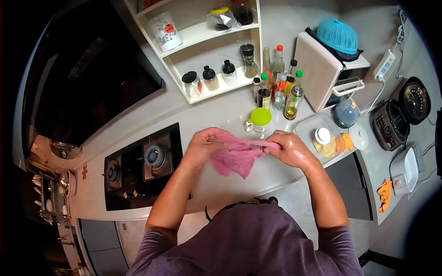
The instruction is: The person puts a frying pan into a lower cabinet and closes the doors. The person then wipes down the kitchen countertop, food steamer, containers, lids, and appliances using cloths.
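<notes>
A pink cloth [235, 158] hangs bunched between my hands, above the pale counter. My left hand [205, 146] is closed on its left side, thumb over the fabric. On the other side my right hand [287, 148] grips a twisted, stretched end of the same cloth. Both forearms look wet. Just beyond the cloth stands a clear jug with a green lid [260, 117], touched by neither hand. Right of my right hand lies a clear tray [301, 124] with a white-lidded jar [322, 136] in it.
A two-burner gas hob [138, 172] is set in the counter at left. Several bottles [278, 87] stand at the back, beside a shelf [221, 94] of seasoning jars. To the right are a white oven [317, 69], an open rice cooker [389, 126] and an orange cloth [384, 195].
</notes>
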Tool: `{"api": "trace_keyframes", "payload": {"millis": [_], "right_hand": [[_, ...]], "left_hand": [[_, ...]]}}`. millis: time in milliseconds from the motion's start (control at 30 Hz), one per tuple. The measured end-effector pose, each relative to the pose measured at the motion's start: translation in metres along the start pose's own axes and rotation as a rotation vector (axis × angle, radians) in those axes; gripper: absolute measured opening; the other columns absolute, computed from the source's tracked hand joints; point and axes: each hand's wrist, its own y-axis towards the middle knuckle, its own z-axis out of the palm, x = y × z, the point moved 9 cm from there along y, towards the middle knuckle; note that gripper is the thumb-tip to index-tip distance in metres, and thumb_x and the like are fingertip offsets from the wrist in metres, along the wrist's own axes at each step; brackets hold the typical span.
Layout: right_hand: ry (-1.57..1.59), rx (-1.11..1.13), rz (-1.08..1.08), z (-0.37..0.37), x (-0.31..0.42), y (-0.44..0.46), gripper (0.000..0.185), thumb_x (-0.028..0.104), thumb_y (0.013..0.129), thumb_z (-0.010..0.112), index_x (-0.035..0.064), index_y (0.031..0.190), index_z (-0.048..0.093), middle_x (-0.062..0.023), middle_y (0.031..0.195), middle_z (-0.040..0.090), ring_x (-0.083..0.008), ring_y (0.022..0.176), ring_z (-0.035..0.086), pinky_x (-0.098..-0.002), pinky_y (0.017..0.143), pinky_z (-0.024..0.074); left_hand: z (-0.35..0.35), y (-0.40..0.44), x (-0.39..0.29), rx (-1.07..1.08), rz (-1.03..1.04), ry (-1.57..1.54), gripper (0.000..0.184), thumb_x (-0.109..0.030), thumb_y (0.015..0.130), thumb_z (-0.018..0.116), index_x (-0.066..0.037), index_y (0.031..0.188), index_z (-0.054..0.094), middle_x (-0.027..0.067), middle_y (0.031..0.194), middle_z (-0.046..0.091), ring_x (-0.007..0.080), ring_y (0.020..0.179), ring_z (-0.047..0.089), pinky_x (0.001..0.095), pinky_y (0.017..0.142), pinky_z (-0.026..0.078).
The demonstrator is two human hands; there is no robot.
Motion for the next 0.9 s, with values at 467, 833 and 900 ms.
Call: {"api": "trace_keyframes", "payload": {"millis": [467, 833, 900], "right_hand": [[0.833, -0.365, 0.290, -0.006, -0.001, -0.028, 0.023, 0.010, 0.090, 0.086, 0.0056, 0.096, 0.064, 0.0035, 0.087, 0.063, -0.0047, 0.074, 0.056, -0.0229, 0.066, 0.0476], [0.655, -0.308, 0.343, 0.023, 0.071, 0.011, 0.020, 0.011, 0.092, 0.083, 0.0030, 0.099, 0.065, 0.0005, 0.079, 0.063, -0.0064, 0.070, 0.058, -0.0250, 0.062, 0.0491], [0.462, -0.400, 0.266, 0.010, 0.071, 0.009, 0.022, 0.011, 0.090, 0.083, 0.0024, 0.100, 0.065, -0.0007, 0.081, 0.063, -0.0091, 0.072, 0.058, -0.0278, 0.066, 0.0505]], "left_hand": [[-0.029, -0.003, 0.003, 0.045, 0.005, -0.267, 0.017, -0.005, 0.101, 0.068, 0.000, 0.117, 0.068, 0.0080, 0.105, 0.075, 0.0162, 0.094, 0.073, 0.0301, 0.089, 0.058], [0.058, -0.010, -0.006, 0.297, 0.132, -0.025, 0.032, -0.012, 0.101, 0.070, -0.002, 0.131, 0.067, 0.0056, 0.108, 0.074, 0.0108, 0.086, 0.070, 0.0248, 0.066, 0.050], [0.076, -0.010, -0.002, 0.350, 0.050, 0.122, 0.035, -0.006, 0.100, 0.070, 0.001, 0.134, 0.066, 0.0080, 0.124, 0.072, 0.0144, 0.104, 0.070, 0.0301, 0.093, 0.057]]}}
